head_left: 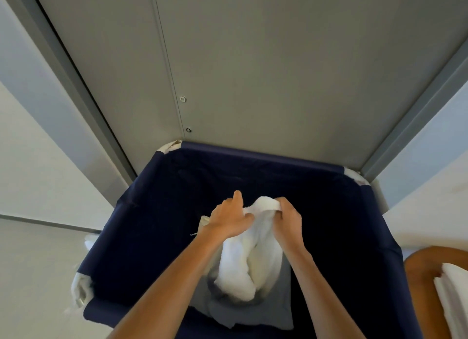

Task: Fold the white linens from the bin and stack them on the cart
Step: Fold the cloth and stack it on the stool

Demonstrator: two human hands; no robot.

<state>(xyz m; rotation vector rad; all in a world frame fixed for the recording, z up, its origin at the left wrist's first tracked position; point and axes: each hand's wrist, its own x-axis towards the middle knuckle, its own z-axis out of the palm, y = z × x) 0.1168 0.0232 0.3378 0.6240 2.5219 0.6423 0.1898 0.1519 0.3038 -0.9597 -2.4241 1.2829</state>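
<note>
Both bare forearms come in from 6 o'clock and meet over the middle of the bin. Down at 4 o'clock, close to the lens, a stack of folded white linens (453,303) rests on a brown surface (425,265), just beside the bin's right wall and apart from both hands. The bin (253,153) is dark navy fabric with an open top. Its near rim runs along 6 o'clock, and a white frame end shows at its corner at 8 o'clock. Low inside it, toward 6 o'clock, lies a grey cloth (276,313). The white linen (247,262) hangs bunched above that cloth, its upper edge raised to mid-frame. The left hand (229,219) has its grip closed on the linen's upper left edge, thumb pointing up. The right hand (288,219) has its grip curled over the rolled hem at the upper right. The two hands are near each other, with fabric bridging them. Dark open room lies inside the bin toward 9, 12 and 3 o'clock, its walls well apart from the hands. Pale floor (38,275) borders the bin at 8 o'clock. Past the far rim at 12 o'clock a grey panel (253,60) rises just behind the bin
</note>
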